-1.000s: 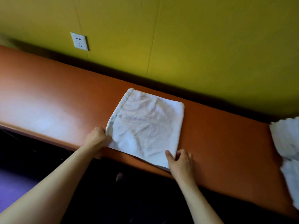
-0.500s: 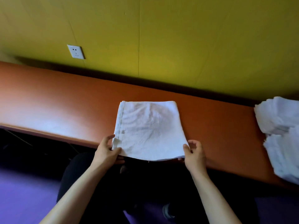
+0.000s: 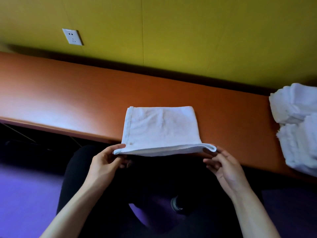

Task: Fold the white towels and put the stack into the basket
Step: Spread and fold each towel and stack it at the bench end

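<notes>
White folded towel, near edge pinched by both hands, overhangs desk.

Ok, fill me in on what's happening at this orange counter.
A person is folding white towels. Both hands hold one folded towel by its near corners: the left hand pinches the left corner, the right hand the right one. The towel's near edge is lifted past the front edge of the orange counter, while its far part lies on the counter. A heap of more white towels sits on the counter to the right. No basket is in view.
</notes>
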